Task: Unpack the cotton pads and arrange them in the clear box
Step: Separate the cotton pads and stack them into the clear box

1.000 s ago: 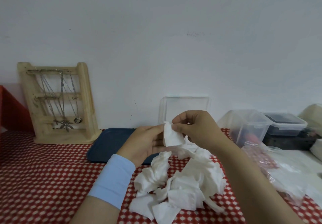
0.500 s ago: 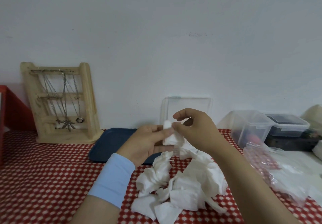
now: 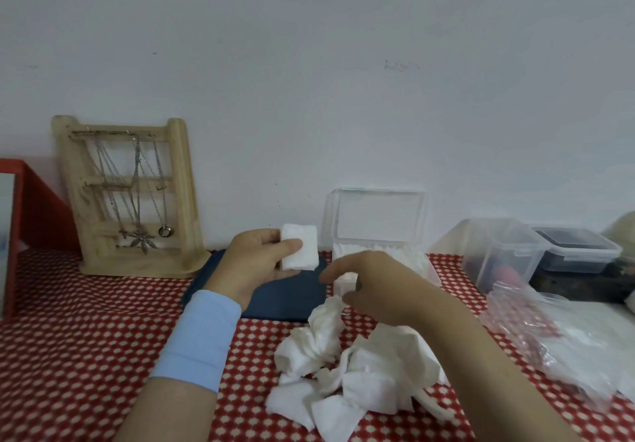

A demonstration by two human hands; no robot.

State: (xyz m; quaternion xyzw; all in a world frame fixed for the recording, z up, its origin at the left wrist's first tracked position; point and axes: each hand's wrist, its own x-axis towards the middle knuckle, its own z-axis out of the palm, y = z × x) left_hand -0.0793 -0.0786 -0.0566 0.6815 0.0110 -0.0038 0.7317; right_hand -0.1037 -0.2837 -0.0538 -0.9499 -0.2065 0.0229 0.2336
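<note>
Since the earlier frame my right grip [image 3: 364, 287] has let go and dropped, open and empty, toward the loose cotton pads [image 3: 347, 369] at the desk's front edge, while my left grip [image 3: 261, 263] pinches one cotton pad [image 3: 299, 252] upright, just left of the clear box [image 3: 376, 232] at the desk's back edge.

Home dressing table: necklace stand [image 3: 130, 197], checked tablecloth [image 3: 68, 355]
</note>
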